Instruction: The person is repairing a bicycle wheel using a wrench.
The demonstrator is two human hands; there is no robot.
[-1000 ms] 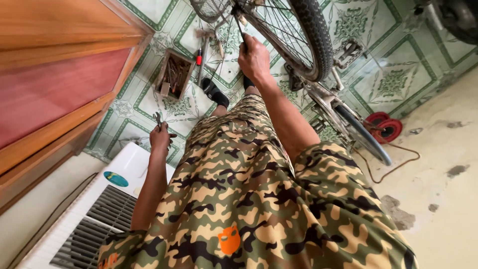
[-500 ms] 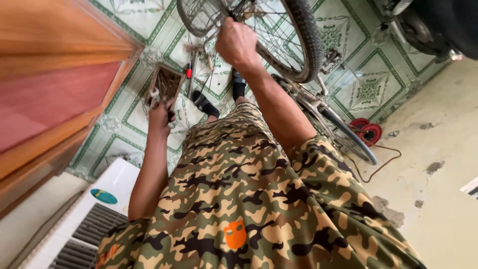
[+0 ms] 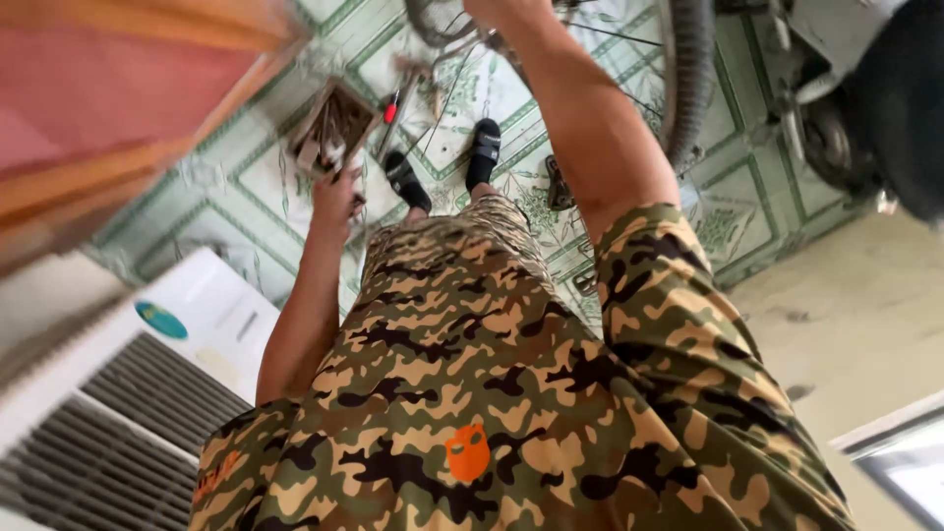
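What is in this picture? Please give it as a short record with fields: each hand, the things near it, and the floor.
left hand: lowered beside the small box of tools; blurred, so its grip cannot be told
right hand: raised at the bicycle wheel, mostly cut off by the top edge
near the box: a red-handled screwdriver lying on the floor
feet: black sandals
floor: green patterned tiles
clothing: camouflage shirt and shorts
lower left: white appliance with a grille
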